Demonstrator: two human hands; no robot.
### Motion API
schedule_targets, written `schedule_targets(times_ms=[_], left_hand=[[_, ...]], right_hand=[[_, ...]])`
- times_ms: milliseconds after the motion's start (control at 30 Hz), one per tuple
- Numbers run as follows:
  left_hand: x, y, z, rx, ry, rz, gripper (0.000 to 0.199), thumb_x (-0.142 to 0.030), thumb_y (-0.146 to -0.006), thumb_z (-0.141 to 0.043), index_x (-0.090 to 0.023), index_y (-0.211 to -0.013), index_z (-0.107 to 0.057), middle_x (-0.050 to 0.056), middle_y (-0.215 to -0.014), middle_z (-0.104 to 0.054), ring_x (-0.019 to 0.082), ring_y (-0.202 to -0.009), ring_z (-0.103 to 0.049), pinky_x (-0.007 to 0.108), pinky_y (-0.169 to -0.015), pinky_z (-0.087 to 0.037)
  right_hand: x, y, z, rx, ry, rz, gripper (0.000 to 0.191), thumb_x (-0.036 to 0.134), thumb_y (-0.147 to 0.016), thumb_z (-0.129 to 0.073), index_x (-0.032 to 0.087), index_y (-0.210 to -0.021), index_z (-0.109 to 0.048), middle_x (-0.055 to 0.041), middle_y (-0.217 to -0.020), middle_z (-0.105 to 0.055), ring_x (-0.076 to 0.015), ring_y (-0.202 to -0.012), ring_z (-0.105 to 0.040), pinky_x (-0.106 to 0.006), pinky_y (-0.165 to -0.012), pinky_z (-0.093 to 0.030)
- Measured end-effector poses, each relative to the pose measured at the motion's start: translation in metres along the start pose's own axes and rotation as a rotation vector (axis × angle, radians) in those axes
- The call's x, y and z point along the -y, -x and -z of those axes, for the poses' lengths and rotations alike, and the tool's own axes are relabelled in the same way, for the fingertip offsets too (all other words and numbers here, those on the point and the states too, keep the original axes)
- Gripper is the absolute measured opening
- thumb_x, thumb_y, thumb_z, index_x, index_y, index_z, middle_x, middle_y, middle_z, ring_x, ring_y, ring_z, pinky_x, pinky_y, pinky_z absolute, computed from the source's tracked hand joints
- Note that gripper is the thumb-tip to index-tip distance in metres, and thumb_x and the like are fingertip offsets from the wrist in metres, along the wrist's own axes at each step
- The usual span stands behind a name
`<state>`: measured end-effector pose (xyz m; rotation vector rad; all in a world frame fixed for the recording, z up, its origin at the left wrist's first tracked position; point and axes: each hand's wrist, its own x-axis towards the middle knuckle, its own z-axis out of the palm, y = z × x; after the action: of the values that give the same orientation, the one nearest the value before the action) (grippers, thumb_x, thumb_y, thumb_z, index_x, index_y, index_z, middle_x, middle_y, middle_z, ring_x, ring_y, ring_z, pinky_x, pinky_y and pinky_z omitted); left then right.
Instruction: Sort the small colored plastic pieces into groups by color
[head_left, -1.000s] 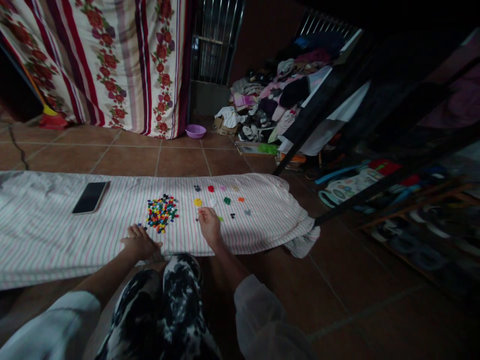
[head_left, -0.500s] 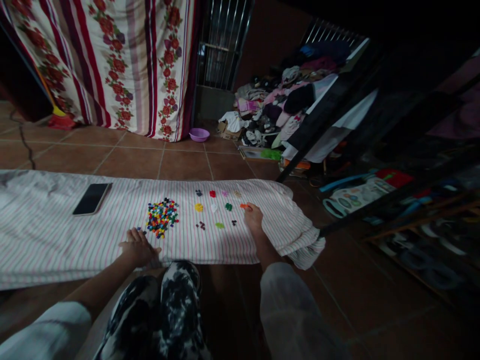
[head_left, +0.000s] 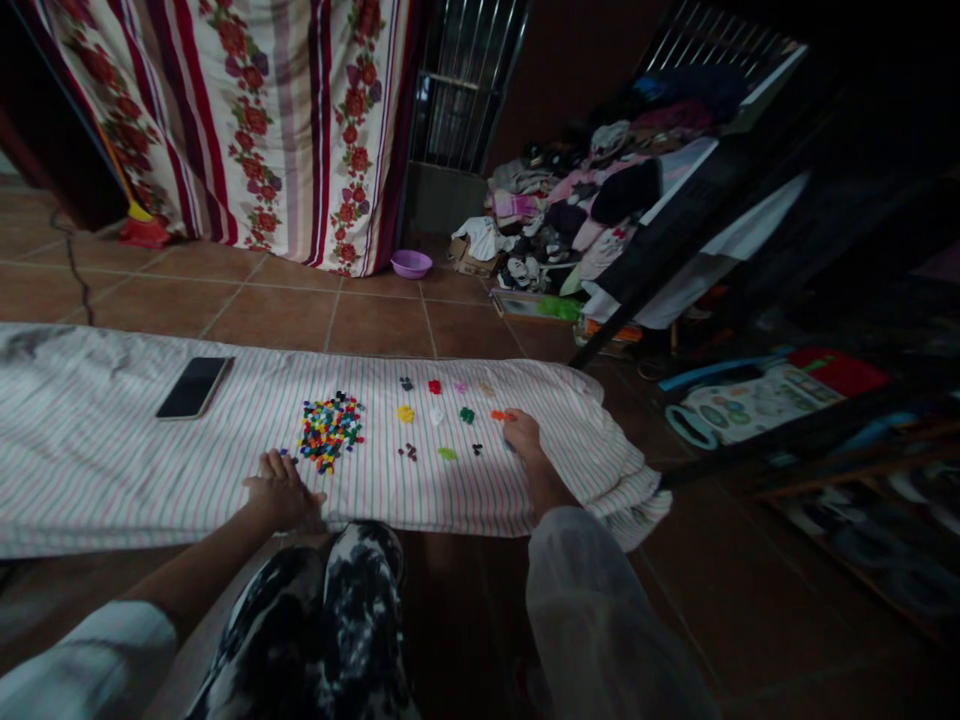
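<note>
Single-colour clusters point(head_left: 406, 414) lie sorted right of the unsorted multicoloured pile point(head_left: 330, 432) — left hand point(head_left: 281, 494) beside it, fingers apart; right hand point(head_left: 523, 433) at orange pieces point(head_left: 498, 415) — whether pinching, I cannot tell.

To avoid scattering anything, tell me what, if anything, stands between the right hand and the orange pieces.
Nothing visible does: the right hand is right at the orange pieces, though contact is unclear. The dark green pieces lie left of them, clear of the hand.

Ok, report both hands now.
Left hand: open, palm down on the striped cloth.
Right hand: at the orange pieces; whether it grips one cannot be told.
</note>
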<state>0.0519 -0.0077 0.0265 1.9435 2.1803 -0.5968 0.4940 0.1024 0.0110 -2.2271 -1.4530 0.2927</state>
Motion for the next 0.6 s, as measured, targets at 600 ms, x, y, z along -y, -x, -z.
schedule_targets(times_ms=[600], left_hand=[[-0.0033,0.0037,0.0044,0.004,0.013,0.023,0.089,-0.057,-0.084,-0.031,0.008,-0.144,-0.018,0.032,-0.152,-0.014,0.045,-0.143,-0.013,0.063,-0.101,-0.032]], right_hand=[[-0.0051,0.0066,0.0042,-0.028,-0.154,-0.073,0.034,0.011,-0.079,-0.05,0.016,-0.108,-0.067,-0.0079,-0.102,-0.071,-0.0162,-0.098,-0.064,-0.026,-0.091,-0.046]])
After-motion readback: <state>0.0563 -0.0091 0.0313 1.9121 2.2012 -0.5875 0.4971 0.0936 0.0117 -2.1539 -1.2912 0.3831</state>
